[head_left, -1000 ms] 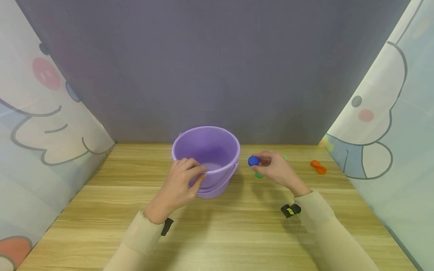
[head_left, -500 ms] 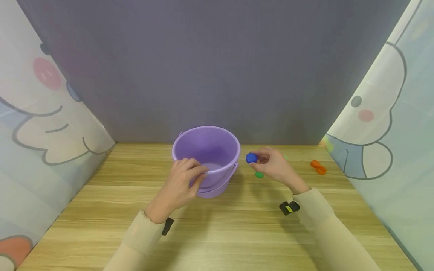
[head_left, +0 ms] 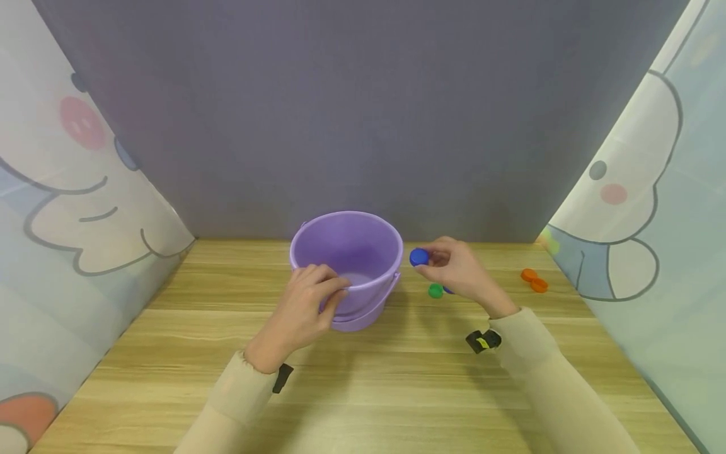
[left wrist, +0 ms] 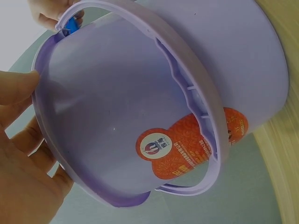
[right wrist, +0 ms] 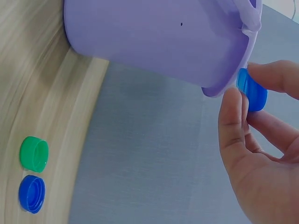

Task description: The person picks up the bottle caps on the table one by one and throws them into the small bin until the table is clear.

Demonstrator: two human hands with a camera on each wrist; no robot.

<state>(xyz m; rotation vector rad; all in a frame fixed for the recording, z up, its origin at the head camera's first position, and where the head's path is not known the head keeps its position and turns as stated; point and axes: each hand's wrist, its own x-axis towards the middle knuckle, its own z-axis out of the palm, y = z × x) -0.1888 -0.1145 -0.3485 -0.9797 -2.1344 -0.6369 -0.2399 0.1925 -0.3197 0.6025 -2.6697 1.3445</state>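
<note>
A purple bucket (head_left: 354,323) stands on the wooden table, its handle hanging down along the near side. My left hand (head_left: 297,315) grips the near rim, thumb outside and fingers over the edge. To the right of the bucket, my right hand (head_left: 462,274) pinches a blue bottle cap (head_left: 419,257) between thumb and fingers, raised to about rim height. In the right wrist view this cap (right wrist: 256,93) overlaps the rim's edge. On the table below lie a green bottle cap (right wrist: 34,154) and another blue cap (right wrist: 32,194), side by side.
Two orange caps (head_left: 534,280) lie together farther right on the table (head_left: 363,391). A dark grey panel (head_left: 363,126) rises behind the bucket. Printed cloth walls (head_left: 629,189) border both sides.
My right hand has lifted the blue cap a little, up and leftward toward the bucket. The other blue cap on the table has come into view. My left hand keeps its grip on the rim.
</note>
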